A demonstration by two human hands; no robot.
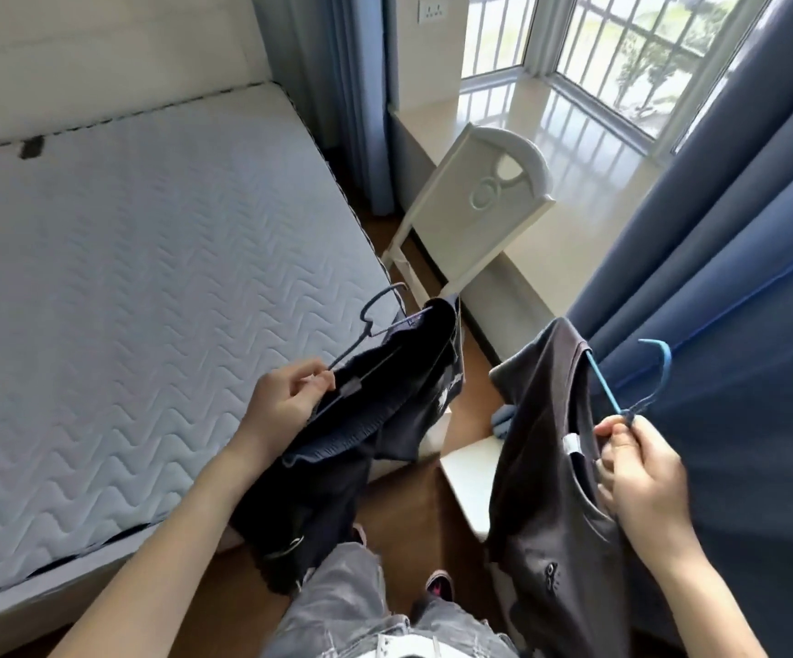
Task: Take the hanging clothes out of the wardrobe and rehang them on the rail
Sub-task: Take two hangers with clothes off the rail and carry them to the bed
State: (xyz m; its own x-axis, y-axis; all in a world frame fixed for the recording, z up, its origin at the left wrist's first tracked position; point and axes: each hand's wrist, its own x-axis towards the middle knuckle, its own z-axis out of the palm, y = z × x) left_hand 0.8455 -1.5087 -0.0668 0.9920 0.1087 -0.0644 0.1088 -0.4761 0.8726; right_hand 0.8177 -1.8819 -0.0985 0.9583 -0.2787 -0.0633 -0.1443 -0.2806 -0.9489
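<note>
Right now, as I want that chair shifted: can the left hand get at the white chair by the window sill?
Probably not: the left hand grips the dark hanger with a navy garment, so its fingers are occupied; the white chair stands farther off.

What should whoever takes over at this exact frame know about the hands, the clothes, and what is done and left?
Left hand: grips a dark wire hanger carrying a navy garment.
Right hand: pinches the neck of a blue hanger carrying a dark grey T-shirt.
Both garments hang in the air between the bare mattress and the blue curtain.
Done: two garments are in hand, on their hangers.
Left: hook both onto the rail. Neither the rail nor the wardrobe is in view, so I cannot tell whether more clothes remain.
</note>
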